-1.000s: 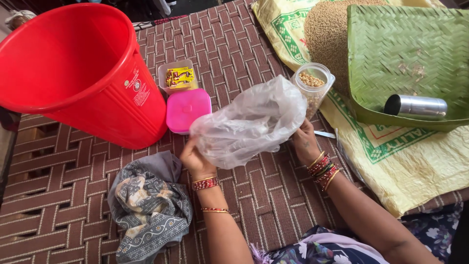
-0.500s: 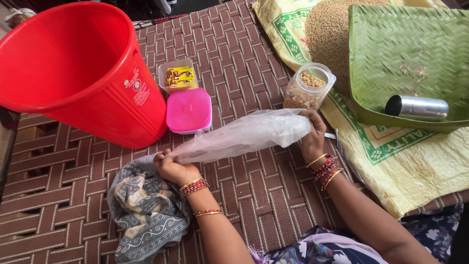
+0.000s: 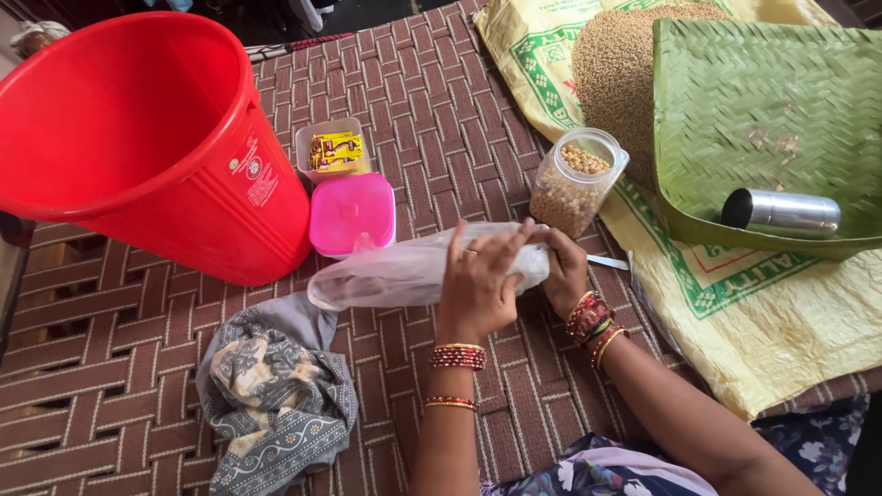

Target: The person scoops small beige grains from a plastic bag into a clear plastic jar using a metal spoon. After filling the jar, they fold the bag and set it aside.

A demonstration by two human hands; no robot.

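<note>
— Left hand (image 3: 476, 287)?
— Laid flat over the clear plastic bag (image 3: 404, 273), fingers spread and pressing on its right end.
— Right hand (image 3: 562, 271)?
— Clenched around the same end of the bag, partly hidden behind the left.
— And the bag itself?
— Stretched sideways above the brown woven mat (image 3: 119, 367), twisted long, left tip just over a grey patterned cloth (image 3: 276, 395).
— Around it?
— Pink-lidded box (image 3: 353, 214) just behind, red bucket (image 3: 147, 138) to the left, clear jar of grain (image 3: 574, 184) near the right hand. Further right, green woven tray (image 3: 763, 110) holding a steel cylinder (image 3: 781, 212), on a yellow sack (image 3: 763, 312).
</note>
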